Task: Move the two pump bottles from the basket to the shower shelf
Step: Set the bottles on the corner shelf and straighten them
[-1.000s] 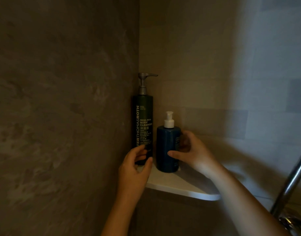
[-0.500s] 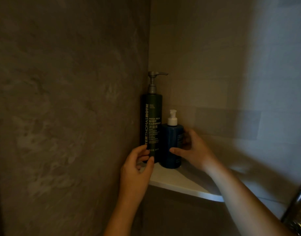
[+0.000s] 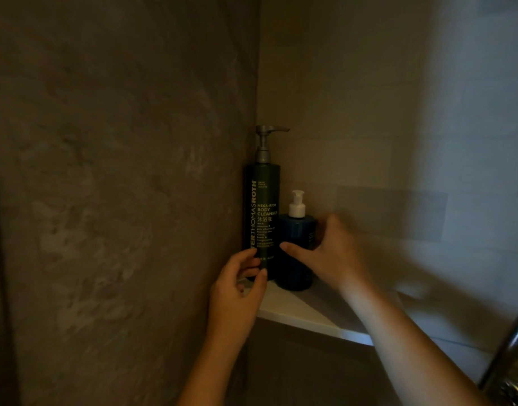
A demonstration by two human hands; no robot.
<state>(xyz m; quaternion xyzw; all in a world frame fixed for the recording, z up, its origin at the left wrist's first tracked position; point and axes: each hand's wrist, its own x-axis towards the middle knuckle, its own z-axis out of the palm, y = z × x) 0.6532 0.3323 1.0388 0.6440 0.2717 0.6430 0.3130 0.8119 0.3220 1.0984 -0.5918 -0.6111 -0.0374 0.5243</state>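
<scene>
A tall dark green pump bottle (image 3: pixel 262 212) stands upright in the corner on the white shower shelf (image 3: pixel 298 313). Right beside it, touching, stands a short blue pump bottle (image 3: pixel 294 238) with a white pump. My left hand (image 3: pixel 237 288) wraps thumb and fingers around the green bottle's lower end. My right hand (image 3: pixel 332 256) holds the blue bottle, thumb across its front and fingers on its right side. The basket is out of view.
A dark stone wall (image 3: pixel 120 186) closes the left side and a paler tiled wall (image 3: pixel 398 142) the right. A slanted metal pipe (image 3: pixel 512 344) rises at the lower right, beyond the shelf's edge.
The blue bottle has slid left until it sits against the green one. Both hands stay on their bottles, and the view has shifted slightly.
</scene>
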